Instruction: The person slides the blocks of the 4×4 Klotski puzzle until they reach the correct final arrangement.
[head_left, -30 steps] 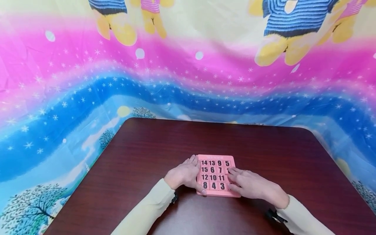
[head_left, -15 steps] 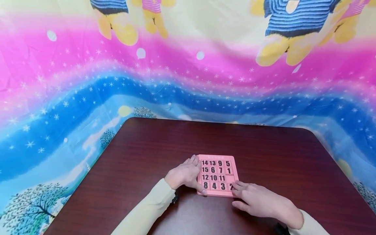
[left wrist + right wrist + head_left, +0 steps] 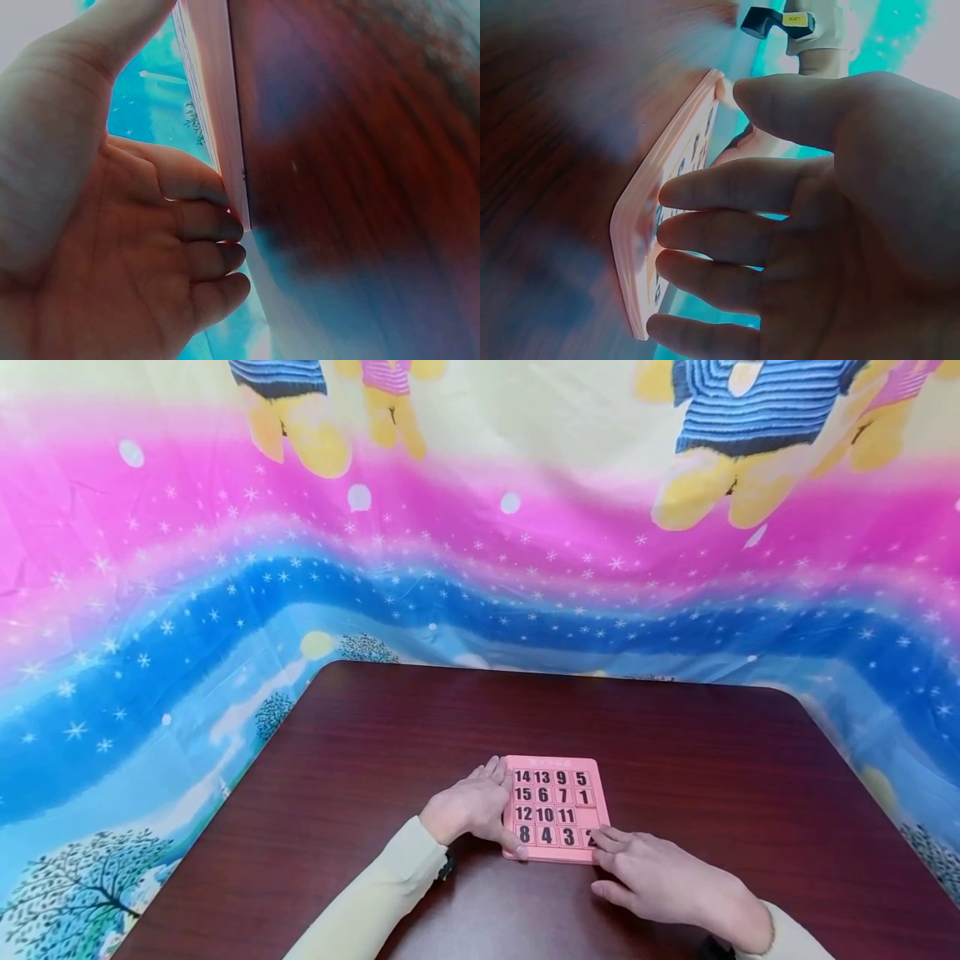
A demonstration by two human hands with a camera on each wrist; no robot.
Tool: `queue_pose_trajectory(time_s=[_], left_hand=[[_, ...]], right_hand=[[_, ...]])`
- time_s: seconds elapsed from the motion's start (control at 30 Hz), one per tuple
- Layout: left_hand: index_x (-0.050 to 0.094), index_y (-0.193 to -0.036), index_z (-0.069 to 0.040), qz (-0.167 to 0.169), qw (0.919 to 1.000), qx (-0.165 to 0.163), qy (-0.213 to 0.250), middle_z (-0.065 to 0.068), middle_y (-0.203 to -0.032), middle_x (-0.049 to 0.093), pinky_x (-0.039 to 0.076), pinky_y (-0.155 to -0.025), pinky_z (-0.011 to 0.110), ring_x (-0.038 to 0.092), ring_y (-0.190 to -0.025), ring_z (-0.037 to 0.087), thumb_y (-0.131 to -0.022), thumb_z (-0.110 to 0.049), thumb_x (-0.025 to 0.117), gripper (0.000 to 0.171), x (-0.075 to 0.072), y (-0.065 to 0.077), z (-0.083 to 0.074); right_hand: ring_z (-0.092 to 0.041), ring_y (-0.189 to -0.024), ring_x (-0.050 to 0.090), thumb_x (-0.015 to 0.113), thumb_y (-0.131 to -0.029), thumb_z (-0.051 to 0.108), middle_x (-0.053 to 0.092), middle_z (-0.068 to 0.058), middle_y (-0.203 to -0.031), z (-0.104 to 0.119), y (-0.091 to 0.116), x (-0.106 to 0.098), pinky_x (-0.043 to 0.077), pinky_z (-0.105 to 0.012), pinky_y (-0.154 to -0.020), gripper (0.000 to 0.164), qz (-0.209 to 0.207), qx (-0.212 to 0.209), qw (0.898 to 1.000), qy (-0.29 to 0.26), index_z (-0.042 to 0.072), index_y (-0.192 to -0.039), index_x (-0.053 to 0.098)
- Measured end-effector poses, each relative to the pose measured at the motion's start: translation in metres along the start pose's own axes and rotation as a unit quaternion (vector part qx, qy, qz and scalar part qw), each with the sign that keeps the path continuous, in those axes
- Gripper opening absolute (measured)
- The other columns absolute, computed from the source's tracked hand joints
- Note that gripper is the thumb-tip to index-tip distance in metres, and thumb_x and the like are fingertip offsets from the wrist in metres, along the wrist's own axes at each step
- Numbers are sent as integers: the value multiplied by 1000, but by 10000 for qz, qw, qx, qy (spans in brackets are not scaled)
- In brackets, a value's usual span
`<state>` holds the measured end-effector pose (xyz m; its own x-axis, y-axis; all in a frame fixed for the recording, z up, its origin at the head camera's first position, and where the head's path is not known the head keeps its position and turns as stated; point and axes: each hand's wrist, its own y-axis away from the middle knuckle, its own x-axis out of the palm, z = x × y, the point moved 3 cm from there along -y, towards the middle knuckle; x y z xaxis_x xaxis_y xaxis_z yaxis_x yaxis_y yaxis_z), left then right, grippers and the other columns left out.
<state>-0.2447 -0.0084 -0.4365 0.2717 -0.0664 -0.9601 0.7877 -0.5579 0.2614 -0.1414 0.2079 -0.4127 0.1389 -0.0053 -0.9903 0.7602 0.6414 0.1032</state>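
Observation:
A pink sliding number puzzle (image 3: 551,856) lies flat on the table, printed with large black numbers. Its gap is at the right end of the third row, under the 1 tile (image 3: 584,797). My left hand (image 3: 474,806) rests along the left edge, with the thumb on the near left corner; in the left wrist view its fingertips (image 3: 229,225) touch the puzzle's side. My right hand (image 3: 660,872) is at the near right corner, fingertips on the 2 tile (image 3: 588,837) and partly covering it. In the right wrist view its fingers (image 3: 712,229) are extended over the numbered face.
The dark reddish-brown wooden table (image 3: 420,718) reaches to a patterned cloth (image 3: 480,560) hung behind and at the sides. A black wrist strap with a yellow label (image 3: 795,20) shows on the left sleeve.
My right hand has slid from the right side of the second and third rows down to the near right corner, uncovering the 1 tile and the gap. My left hand stays put.

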Motion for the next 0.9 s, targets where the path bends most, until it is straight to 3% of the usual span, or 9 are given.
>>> queue_pose_trajectory(time_s=[0.6, 0.9], left_hand=[[23, -154, 2, -57, 10000, 15, 12, 20, -163, 17, 20, -126, 36, 16, -153, 28, -63, -75, 75, 130, 1, -1, 0], [23, -155, 0, -47, 10000, -11, 4, 18, -163, 17, 20, -126, 36, 15, -153, 27, -62, -75, 75, 130, 2, -2, 0]], right_hand=[[-34, -125, 59, 60, -96, 40, 62, -21, -133, -16, -10, 6, 56, -50, -94, 47, -409, 147, 9990, 63, 4, -125, 67], [-34, -128, 57, 60, -95, 39, 59, -22, -136, -18, -12, 8, 54, -50, -98, 48, -435, 221, 9988, 88, 3, -127, 65]])
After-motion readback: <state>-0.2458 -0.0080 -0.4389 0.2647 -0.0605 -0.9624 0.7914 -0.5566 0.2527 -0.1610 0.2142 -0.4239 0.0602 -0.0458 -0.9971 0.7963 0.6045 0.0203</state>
